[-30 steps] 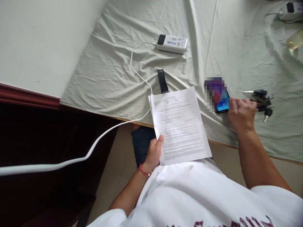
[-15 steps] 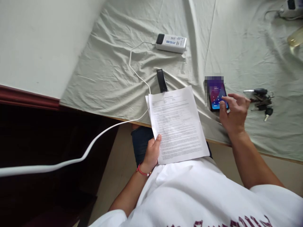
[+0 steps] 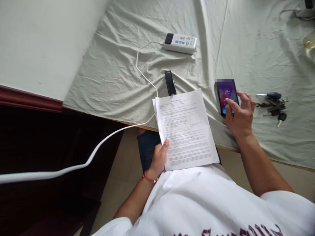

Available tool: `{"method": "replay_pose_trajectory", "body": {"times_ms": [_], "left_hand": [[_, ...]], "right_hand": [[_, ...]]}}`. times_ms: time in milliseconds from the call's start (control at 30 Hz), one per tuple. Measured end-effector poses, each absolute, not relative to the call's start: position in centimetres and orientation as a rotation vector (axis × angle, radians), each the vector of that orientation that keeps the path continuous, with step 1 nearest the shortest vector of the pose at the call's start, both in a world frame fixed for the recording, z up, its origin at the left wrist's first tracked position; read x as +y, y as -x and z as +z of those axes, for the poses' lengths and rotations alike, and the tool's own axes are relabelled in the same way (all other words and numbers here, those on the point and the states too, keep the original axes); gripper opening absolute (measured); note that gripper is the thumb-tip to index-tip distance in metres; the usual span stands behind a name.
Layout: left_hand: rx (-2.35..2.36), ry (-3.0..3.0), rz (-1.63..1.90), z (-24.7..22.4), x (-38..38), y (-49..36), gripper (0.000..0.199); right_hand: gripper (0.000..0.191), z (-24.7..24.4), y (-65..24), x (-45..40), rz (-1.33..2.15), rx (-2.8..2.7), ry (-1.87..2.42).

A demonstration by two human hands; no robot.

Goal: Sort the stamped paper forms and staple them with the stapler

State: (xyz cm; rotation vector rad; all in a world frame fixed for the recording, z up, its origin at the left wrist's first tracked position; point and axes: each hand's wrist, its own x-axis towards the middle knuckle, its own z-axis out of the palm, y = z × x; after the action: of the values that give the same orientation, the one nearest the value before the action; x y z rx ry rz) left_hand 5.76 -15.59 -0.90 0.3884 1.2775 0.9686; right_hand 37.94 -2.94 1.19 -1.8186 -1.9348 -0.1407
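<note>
White paper sheets (image 3: 187, 129): left hand (image 3: 159, 157) is pinching their left edge, thumb on top. Phone (image 3: 229, 92): is lying on the cloth (image 3: 115, 75); right hand (image 3: 241, 119), loosely open, holding nothing, is now reaching farther left over its screen, apparently keying.

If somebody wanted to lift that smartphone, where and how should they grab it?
I'd grip the smartphone by its two long edges, thumb on one and fingers on the other, probably coming from the near side, where the right hand is. It lies flat, screen up, on the cloth, so its narrow body seems easy to span and its underside hard to reach.
</note>
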Motion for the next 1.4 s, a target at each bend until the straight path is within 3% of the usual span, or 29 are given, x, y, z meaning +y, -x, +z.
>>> {"method": "replay_pose_trajectory", "body": {"times_ms": [200, 1400], "left_hand": [[1.291, -0.402, 0.966, -1.0, -15.6, -5.7, 0.059], [1.323, -0.438, 0.960, -0.7, -15.6, -5.8, 0.061]], "right_hand": [[0.036, 2.5, -37.3, -3.6, -0.054, -1.932, 2.016], [0.037, 2.4, -36.6, -3.5, -0.046, -1.871, 1.989]]}}
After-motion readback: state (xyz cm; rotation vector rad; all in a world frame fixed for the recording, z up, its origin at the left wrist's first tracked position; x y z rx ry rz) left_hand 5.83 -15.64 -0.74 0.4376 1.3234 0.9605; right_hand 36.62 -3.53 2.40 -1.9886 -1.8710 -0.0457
